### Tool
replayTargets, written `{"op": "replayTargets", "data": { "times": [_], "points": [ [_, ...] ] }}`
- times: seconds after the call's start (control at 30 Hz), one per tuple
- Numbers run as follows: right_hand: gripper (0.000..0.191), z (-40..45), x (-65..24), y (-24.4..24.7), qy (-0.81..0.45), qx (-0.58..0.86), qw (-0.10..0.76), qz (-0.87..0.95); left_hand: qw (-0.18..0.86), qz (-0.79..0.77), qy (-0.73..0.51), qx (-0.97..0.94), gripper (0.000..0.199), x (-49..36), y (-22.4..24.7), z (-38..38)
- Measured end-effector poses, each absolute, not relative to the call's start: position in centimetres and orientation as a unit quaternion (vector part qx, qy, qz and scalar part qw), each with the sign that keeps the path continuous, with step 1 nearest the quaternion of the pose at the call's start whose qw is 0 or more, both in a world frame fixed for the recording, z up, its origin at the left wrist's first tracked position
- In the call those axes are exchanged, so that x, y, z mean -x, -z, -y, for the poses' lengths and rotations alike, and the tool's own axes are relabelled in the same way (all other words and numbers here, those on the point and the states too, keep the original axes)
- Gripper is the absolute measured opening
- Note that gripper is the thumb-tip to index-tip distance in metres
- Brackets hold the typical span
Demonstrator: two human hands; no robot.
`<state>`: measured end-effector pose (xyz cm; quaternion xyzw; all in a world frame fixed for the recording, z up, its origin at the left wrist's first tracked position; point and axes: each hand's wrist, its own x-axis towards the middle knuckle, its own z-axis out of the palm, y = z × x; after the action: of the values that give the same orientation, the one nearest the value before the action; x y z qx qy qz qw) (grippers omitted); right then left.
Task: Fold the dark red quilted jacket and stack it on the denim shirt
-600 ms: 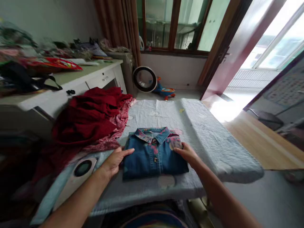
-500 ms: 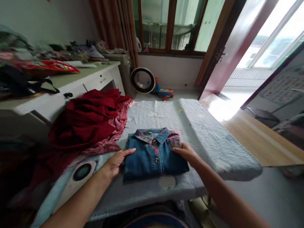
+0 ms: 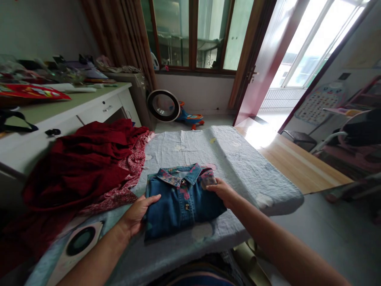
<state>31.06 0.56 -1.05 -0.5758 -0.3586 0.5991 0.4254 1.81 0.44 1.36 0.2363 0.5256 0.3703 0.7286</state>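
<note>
A folded blue denim shirt (image 3: 169,208) with a floral collar and front buttons lies on a pale blue cloth cover (image 3: 190,149), its collar facing away from me. My left hand (image 3: 135,214) grips the shirt's left edge, thumb on top and the fingers partly hidden beside it. At the upper right edge, my right hand (image 3: 223,190) holds the shirt near a floral patch, thumb on top and the other fingers mostly under the fabric.
Dark red fabric (image 3: 83,159) and a red patterned cloth (image 3: 131,167) are heaped at the left. Beyond stand a cluttered white cabinet (image 3: 89,111), a round white-rimmed object (image 3: 163,105) and a blue-orange toy (image 3: 190,118). A wooden surface (image 3: 297,159) adjoins at the right.
The view has swung to the right, so the scene appears further left. Both hands keep their hold on the shirt, which is tilted slightly more in the picture.
</note>
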Motion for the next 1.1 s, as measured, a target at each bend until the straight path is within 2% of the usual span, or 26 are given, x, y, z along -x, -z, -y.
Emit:
{"op": "replayTargets", "data": {
  "times": [0.13,0.3,0.57,0.77,0.93,1.1],
  "points": [
    [0.043,-0.7,-31.3,0.0,-0.607,0.564,0.458,0.321,0.711,-0.537,-0.376,-0.254,0.026,-1.9,-2.1,-0.6],
    [0.043,-0.7,-33.1,-4.0,-0.597,0.544,0.481,0.343,0.718,-0.499,-0.395,-0.283,0.031,-3.3,-4.9,-1.1],
    [0.041,-1.7,-39.9,-10.2,-0.546,0.586,0.479,0.359,0.745,-0.419,-0.417,-0.308,0.043,-10.4,-8.8,-3.6],
    [0.040,-3.5,-47.3,-11.7,-0.477,0.654,0.461,0.364,0.767,-0.366,-0.421,-0.318,0.041,-18.5,-8.0,-7.1],
    [0.046,-5.8,-53.9,-11.2,-0.453,0.695,0.453,0.326,0.793,-0.321,-0.409,-0.317,0.054,-25.8,-6.4,-10.9],
    [0.038,-8.2,-58.3,-9.6,-0.375,0.738,0.465,0.315,0.801,-0.325,-0.391,-0.315,0.050,-31.7,-4.1,-14.1]
  ]
}}
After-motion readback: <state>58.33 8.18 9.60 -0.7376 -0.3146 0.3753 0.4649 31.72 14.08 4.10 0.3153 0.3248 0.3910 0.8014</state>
